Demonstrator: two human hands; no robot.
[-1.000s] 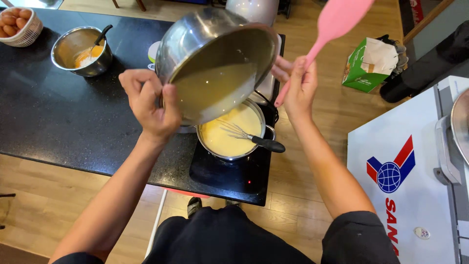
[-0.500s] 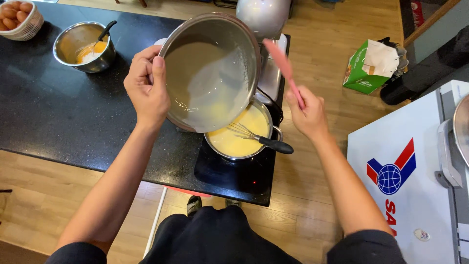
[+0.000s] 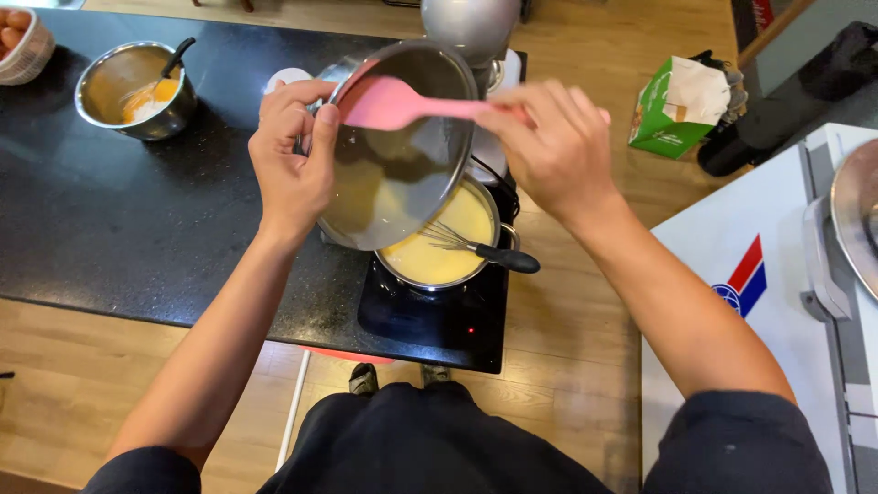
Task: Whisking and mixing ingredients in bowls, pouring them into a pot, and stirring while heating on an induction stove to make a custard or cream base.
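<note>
A steel mixing bowl [image 3: 393, 155] is being held tilted steeply over a pot [image 3: 448, 242] of yellow batter, its lower rim hanging just above the pot's near-left edge. The bowl's left rim is being clenched by the left hand [image 3: 291, 165], thumb inside the lip and fingers wrapped behind. A pink spatula [image 3: 402, 102] is being grasped by its handle in the right hand [image 3: 549, 151], with the blade lying flat against the bowl's upper inner wall, close to the left thumb. A thin film of batter is being left on the bowl's lower wall.

The pot is being carried by a black induction hob [image 3: 430, 320] set at the right end of the dark bench [image 3: 110, 229], near its front edge. A whisk [image 3: 476, 249] is being rested in the pot, its black handle jutting over the right rim.

Room on the bench is being left open to the left of the hob, up to a smaller steel bowl [image 3: 137, 90] with a utensil in it at the far left. A basket of eggs [image 3: 20, 41] is being cut off by the top-left corner of the view. To the right, a strip of wooden floor [image 3: 567, 320] is being left between the bench and a white appliance [image 3: 759, 302], with a green carton [image 3: 681, 105] beyond it.
</note>
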